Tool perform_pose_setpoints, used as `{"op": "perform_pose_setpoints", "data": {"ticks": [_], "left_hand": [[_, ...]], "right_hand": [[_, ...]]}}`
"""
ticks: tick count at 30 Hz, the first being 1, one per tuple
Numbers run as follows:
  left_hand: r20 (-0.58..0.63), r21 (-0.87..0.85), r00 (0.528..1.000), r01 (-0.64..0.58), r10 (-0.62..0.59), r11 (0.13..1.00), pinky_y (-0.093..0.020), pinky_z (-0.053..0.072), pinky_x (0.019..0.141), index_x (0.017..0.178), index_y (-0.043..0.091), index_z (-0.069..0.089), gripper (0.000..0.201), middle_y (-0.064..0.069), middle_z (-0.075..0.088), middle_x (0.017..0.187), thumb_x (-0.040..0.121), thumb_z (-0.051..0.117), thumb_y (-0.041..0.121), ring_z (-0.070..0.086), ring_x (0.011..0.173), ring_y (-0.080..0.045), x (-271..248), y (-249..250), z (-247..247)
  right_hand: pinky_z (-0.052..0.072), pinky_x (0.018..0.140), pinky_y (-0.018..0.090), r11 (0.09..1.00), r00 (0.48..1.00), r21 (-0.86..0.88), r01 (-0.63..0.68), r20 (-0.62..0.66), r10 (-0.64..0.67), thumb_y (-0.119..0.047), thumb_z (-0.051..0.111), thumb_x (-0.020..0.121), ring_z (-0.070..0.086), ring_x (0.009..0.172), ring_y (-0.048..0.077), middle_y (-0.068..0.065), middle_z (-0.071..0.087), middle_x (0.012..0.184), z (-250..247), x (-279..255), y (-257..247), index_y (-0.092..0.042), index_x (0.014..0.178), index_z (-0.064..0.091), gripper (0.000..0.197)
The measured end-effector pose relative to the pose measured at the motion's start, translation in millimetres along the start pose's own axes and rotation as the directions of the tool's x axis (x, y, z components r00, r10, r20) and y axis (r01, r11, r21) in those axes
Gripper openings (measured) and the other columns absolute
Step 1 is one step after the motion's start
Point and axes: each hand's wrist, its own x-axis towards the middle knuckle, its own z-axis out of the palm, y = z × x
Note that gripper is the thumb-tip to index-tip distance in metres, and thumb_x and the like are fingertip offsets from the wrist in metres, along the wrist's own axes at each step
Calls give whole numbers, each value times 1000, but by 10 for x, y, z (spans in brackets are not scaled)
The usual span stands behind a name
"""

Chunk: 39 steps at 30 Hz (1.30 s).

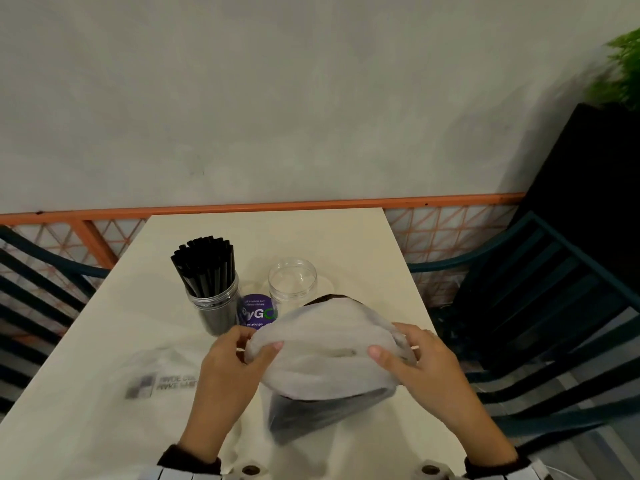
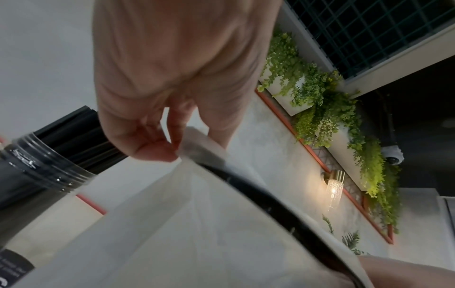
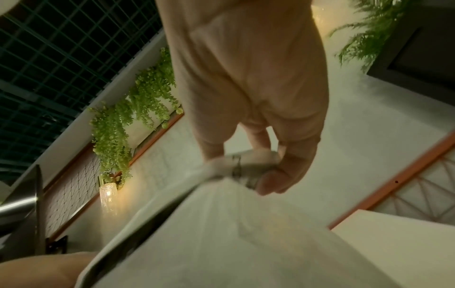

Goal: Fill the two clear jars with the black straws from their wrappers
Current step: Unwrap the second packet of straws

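From the head view, both hands hold a wrapper (image 1: 322, 344) of thin whitish plastic above the near middle of the tabletop (image 1: 104, 341); the left hand (image 1: 235, 362) pinches its left edge between thumb and curled fingers, and the right hand (image 1: 419, 362) pinches the right edge the same way, so the film is stretched between them. A dark mass shows through the lower part of the wrapper and at its far rim, probably the black straws inside, though motion blur hides detail. Farther off on the left stands a full jar (image 1: 214, 299), clear plastic, packed with upright black straws (image 1: 206, 268) leaning slightly left; to its right an empty jar (image 1: 292, 284) stands open, with a purple round label (image 1: 258, 311) between and just nearer. A flattened clear bag (image 1: 156, 379) with blurred print lies on the near left of the tabletop. In the left wrist view, the left hand (image 2: 157, 120) has its fingertips closed on a corner of the film, a black band of straws running beneath the edge, and the full jar (image 2: 46, 169) sits close on the left. In the right wrist view, the right hand (image 3: 265, 152) clamps a bunched, crinkled fold of the wrapper (image 3: 221, 224) between thumb and fingers. The film looks light, soft and slippery, likely to slide or tear if pulled hard, so the bunched edges are the sensible hold; the straws should be light, stiff and prone to spilling loose once freed, best gathered as a bundle around the middle.
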Motion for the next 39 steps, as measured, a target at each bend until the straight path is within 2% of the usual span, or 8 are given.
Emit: {"op": "perform_pose_setpoints", "data": {"ticks": [6, 10, 16, 20, 26, 30, 36, 39], "left_hand": [[-81, 116, 986, -137, 147, 984, -8, 42, 57, 90, 14, 71, 16, -3, 68, 83, 75, 71, 10, 59, 66, -10, -28, 23, -41], [-51, 294, 976, -187, 211, 937, -6, 34, 59, 93, 11, 71, 20, -8, 71, 81, 74, 71, 6, 56, 60, -14, 38, -15, -132], [112, 308, 975, -217, 191, 926, -9, 35, 56, 90, 15, 66, 11, -1, 65, 77, 80, 68, 17, 52, 59, -6, 56, -66, -63], [309, -129, 949, 101, -57, 986, -23, 51, 65, 80, 9, 70, 27, -16, 72, 83, 90, 52, 26, 62, 69, -13, 51, 15, -1], [640, -584, 714, 692, -284, 425, -30, 51, 54, 75, 5, 71, 27, -8, 70, 65, 50, 80, 13, 63, 57, -20, 129, 37, -153], [698, -604, 698, 693, -159, 393, -26, 46, 53, 81, 7, 69, 44, -5, 68, 70, 41, 86, 16, 60, 58, -16, 106, 41, -166], [350, -277, 923, 264, -159, 924, -30, 50, 72, 84, 8, 71, 36, -12, 69, 93, 56, 76, 31, 64, 82, -22, 97, -59, -47], [116, 125, 992, -55, 41, 991, -14, 44, 71, 71, 11, 61, 25, -6, 51, 89, 64, 77, 28, 53, 74, -18, 43, -91, -1]], "right_hand": [[50, 66, 24, 994, 980, 108, -27, -195, 48, -9, 58, 88, 62, 79, 18, 0, 69, 83, -33, 60, -4, -20, 92, 69, 16], [55, 87, 40, 983, 975, 173, -54, -203, 89, -10, 57, 89, 65, 90, 22, 4, 71, 97, -113, 92, 3, -15, 105, 71, 22], [58, 76, 36, 971, 988, 235, -50, -129, 82, -17, 50, 94, 65, 83, 19, 5, 69, 87, -59, 68, -37, -14, 94, 71, 21], [47, 69, 33, 966, 987, 207, -154, 82, 140, -28, 39, 98, 53, 69, 15, 0, 55, 68, -11, 18, -116, -16, 66, 56, 39], [48, 84, 40, 464, 879, 749, -472, 436, 191, -28, 67, 80, 63, 88, 27, 14, 68, 94, -261, 38, -72, -4, 89, 71, 25], [46, 93, 43, 225, 884, 855, -467, 455, 104, -22, 71, 72, 61, 99, 32, 17, 66, 108, -296, 75, -5, -3, 108, 66, 41], [45, 75, 38, 877, 973, 422, -229, 96, 208, -10, 64, 69, 58, 92, 36, 17, 64, 92, -98, 52, 61, -7, 84, 66, 15], [35, 61, 29, 926, 965, 299, -230, -49, 256, -15, 57, 74, 46, 72, 24, 5, 47, 76, -27, 29, 35, -17, 62, 49, 15]]}}
